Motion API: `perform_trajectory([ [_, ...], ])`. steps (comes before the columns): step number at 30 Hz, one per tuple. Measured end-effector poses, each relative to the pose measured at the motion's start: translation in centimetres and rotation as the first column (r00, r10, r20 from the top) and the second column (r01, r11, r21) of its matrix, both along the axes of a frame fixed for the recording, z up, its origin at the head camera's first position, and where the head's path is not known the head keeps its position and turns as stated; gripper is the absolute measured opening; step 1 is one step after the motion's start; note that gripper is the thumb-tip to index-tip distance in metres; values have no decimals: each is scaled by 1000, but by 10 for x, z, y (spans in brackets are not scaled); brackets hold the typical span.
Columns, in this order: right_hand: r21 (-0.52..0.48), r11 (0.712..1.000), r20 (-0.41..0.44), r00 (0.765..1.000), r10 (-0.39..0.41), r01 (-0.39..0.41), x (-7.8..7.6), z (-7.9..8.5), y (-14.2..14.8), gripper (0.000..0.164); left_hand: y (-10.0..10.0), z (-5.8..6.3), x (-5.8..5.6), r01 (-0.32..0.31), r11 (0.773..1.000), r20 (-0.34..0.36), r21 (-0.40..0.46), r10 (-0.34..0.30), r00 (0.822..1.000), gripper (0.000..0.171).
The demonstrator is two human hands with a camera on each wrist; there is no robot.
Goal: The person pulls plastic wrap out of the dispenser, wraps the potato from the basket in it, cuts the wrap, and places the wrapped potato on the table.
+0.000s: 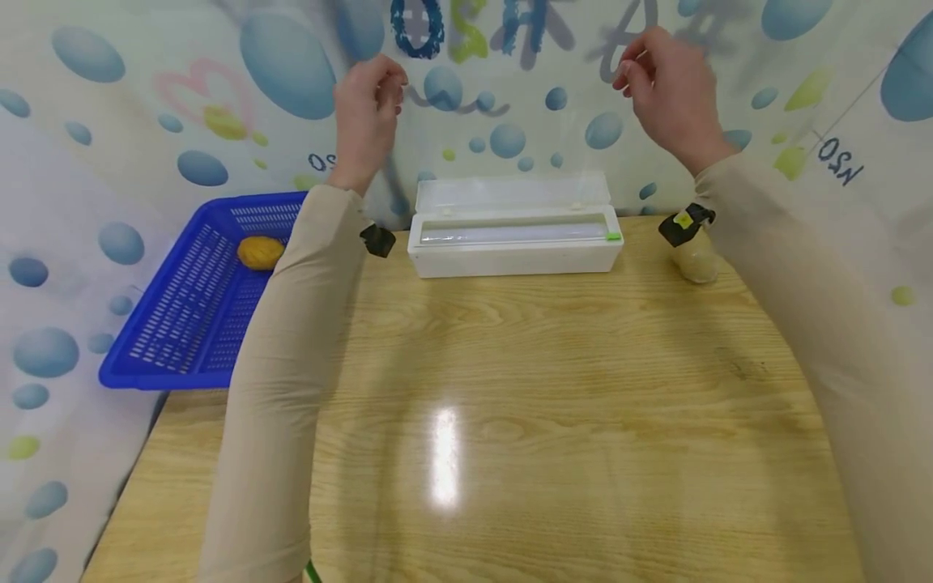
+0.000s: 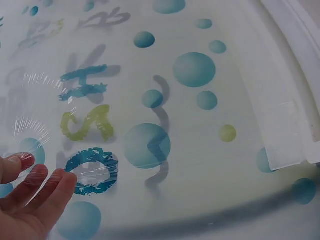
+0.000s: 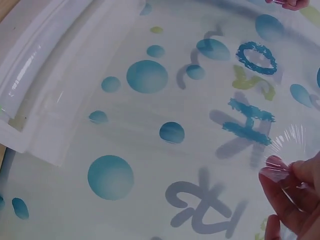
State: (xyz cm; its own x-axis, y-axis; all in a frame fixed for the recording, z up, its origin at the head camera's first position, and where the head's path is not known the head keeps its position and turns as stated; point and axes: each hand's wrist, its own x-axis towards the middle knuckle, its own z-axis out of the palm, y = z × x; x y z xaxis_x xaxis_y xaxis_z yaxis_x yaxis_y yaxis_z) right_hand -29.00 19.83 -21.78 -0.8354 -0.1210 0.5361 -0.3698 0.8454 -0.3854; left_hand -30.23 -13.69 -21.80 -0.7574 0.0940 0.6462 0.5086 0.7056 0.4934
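Both hands are raised above and beyond a white cling film dispenser [image 1: 513, 261], whose lid [image 1: 510, 193] stands up. Inside it lies a roll of film [image 1: 517, 234]. My left hand [image 1: 368, 113] pinches clear cling film [image 2: 32, 132] between thumb and fingertips; fine creases fan out from the grip in the left wrist view. On the other side, my right hand [image 1: 670, 97] pinches the film too, with similar creases [image 3: 292, 137] by its thumb. The sheet is so transparent that its edges, and whether it joins the roll, cannot be made out.
A blue plastic basket [image 1: 164, 380] at the left holds a yellow oblong fruit or vegetable [image 1: 260, 253]. A pale round thing [image 1: 697, 263] sits at the right, partly hidden by the right wrist. The wooden table [image 1: 554, 405] meets a patterned wall covering [image 1: 510, 154].
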Motion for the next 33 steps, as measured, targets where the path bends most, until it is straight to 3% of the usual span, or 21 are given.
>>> perform_trajectory([
  [9,23,1000,5,1000,1,-1,13,23,0,39,-4,19,14,15,1000,-92,-23,-17,996,29],
  [14,19,999,-20,999,28,-28,21,28,1,37,-6,23,19,35,999,-100,-20,-37,994,29],
  [19,19,996,-34,996,82,-81,31,27,5,34,-13,24,26,94,993,-97,-65,-100,990,28],
  [24,36,987,-48,986,159,-158,47,24,14,31,-26,28,48,188,968,-44,-166,-197,979,28],
  [29,48,959,-56,958,281,-278,70,21,25,22,-43,30,77,316,931,69,-182,-309,949,20],
  [33,103,913,-59,914,401,-394,87,16,34,16,-54,27,96,438,890,142,-126,-421,896,16],
])
